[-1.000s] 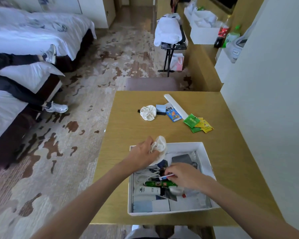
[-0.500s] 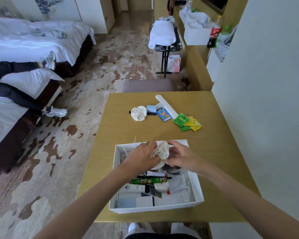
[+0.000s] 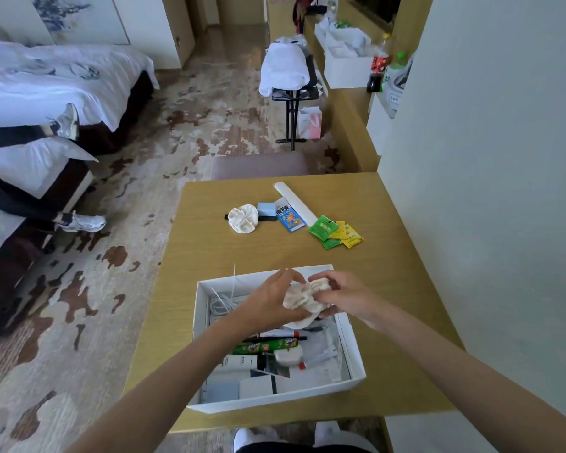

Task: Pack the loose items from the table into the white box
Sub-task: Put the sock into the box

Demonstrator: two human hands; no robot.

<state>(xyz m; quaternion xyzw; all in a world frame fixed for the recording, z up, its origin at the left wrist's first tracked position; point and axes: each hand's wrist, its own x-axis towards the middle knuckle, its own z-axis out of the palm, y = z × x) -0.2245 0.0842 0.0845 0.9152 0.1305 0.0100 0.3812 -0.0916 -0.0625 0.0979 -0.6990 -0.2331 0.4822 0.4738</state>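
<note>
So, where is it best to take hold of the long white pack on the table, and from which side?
Probably pinch the long white pack across its narrow width, at its far half, coming from above. It lies flat and slanted, and the blue packet and green sachet crowd its near end.

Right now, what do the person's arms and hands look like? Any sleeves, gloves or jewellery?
The left forearm and the right forearm are bare as far as the picture shows; no sleeve is in view. The left hand and the right hand wear no gloves. No watch, bracelet or ring shows on either wrist or hand.
</note>
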